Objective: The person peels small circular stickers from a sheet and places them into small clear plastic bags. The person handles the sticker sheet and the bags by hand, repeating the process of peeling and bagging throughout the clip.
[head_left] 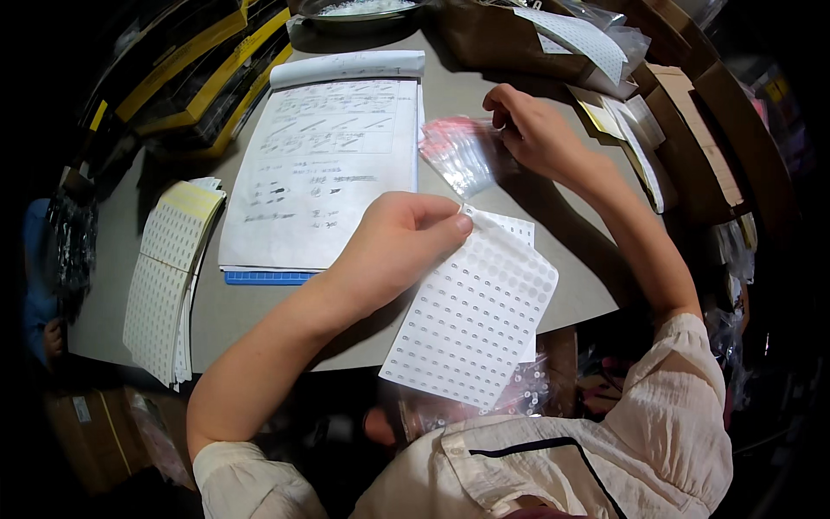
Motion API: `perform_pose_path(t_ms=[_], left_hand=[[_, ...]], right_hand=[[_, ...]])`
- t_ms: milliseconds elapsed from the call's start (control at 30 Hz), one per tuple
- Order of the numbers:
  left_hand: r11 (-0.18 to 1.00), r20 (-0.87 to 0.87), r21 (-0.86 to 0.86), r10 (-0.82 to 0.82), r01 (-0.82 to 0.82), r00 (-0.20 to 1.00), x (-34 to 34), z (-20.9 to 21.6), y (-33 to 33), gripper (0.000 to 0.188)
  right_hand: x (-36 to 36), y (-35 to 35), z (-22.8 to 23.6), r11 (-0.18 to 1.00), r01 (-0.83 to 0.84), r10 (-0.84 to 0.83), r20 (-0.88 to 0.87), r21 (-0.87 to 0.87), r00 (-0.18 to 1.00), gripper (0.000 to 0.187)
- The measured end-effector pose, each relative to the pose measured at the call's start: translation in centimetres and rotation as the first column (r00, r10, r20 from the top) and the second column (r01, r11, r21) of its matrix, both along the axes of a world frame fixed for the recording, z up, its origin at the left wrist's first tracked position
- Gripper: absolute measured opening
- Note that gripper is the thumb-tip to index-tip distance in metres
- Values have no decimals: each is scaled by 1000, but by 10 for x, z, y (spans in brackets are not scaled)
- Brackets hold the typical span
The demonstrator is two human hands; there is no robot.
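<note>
Pinching in fingers of left hand (399,242) a sheet of tiny printed labels (471,324), near written-on pages (285,203); curling right hand (543,134) loosely by red-and-clear bags (458,156), impossible to tell whether gripping.

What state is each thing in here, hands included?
Left hand: closed, pinching the sheet's top corner
Right hand: fingers curled near the bags; grip unclear
White sticker sheet: held up, some circles unprinted
Clear plastic bags: lying flat, overlapping
Paper stack: top page rolled back
Blue board: mostly covered by papers
Yellowish sticker sheets: stacked, creased across
</note>
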State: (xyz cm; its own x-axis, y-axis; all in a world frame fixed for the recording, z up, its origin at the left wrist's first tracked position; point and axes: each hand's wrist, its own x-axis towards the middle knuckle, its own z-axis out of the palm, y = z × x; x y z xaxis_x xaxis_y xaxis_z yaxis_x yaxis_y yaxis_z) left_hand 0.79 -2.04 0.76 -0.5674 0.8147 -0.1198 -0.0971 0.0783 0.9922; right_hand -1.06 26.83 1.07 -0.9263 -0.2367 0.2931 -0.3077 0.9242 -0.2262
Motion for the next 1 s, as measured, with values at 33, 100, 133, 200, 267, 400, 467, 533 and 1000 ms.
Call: perform_pose_path(t_ms=[33,100,133,200,267,400,467,533,1000], left_hand=[[1000,-19,-3,-9,9,1000,0,2,0,25],[1000,-17,7,-4,5,1000,1,-3,0,25],[1000,-16,11,-4,4,1000,1,-4,0,25],[1000,-22,21,3,-3,1000,2,-5,0,25],[1000,-52,19,16,-15,999,3,-6,1,25],[999,-118,-3,46,-47,992,5,-8,2,24],[999,-117,-9,49,-51,992,6,-7,1,23],[999,-111,-12,43,-44,993,5,-6,1,23],[998,-134,-30,43,-48,990,3,-2,1,22]], right_hand=[[1,-2,-3,998,3,2,-62,70,998,36],[4,-5,-9,978,18,20,-180,207,984,37],[3,-4,-9,972,84,-43,-185,217,982,38],[2,5,-5,947,221,-174,-203,234,963,41],[8,19,9,917,257,-202,-201,304,959,43],[32,-1,30,999,28,-27,11,-45,1000,35],[54,-30,38,947,-136,171,98,-291,980,26],[76,-56,45,916,-207,253,94,-344,963,20],[102,-86,32,935,-243,318,-306,257,897,18]])
